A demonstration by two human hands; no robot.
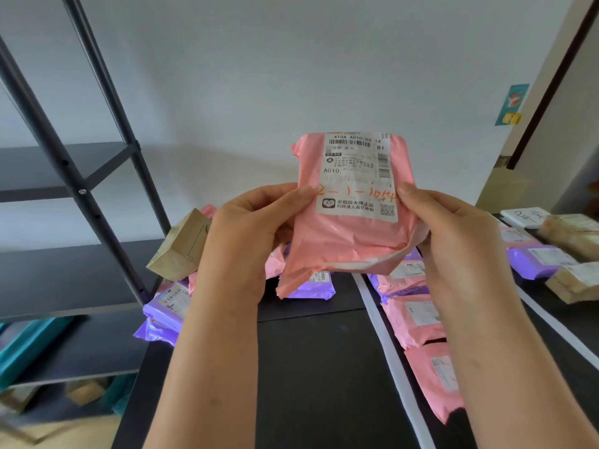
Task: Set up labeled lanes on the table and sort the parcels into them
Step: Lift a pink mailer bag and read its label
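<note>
Two-handed hold on pink parcel [340, 244], raised upright above black table [308, 367]: left hand [246, 234] and right hand [460, 241] curled round its side edges, thumbs pressed on white label [356, 176]; probably light, soft, crinkly, slippery film, best gripped by edges.

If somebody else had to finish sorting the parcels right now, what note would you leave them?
Hands: left hand and right hand both grip one pink parcel, raised above the table, label facing the camera.
Done: white tape strips mark lanes; a row of pink parcels lies right of the nearer strip, and purple and brown parcels lie further right.
Left: place the held parcel, then sort the mixed pile at the table's left edge.
</note>
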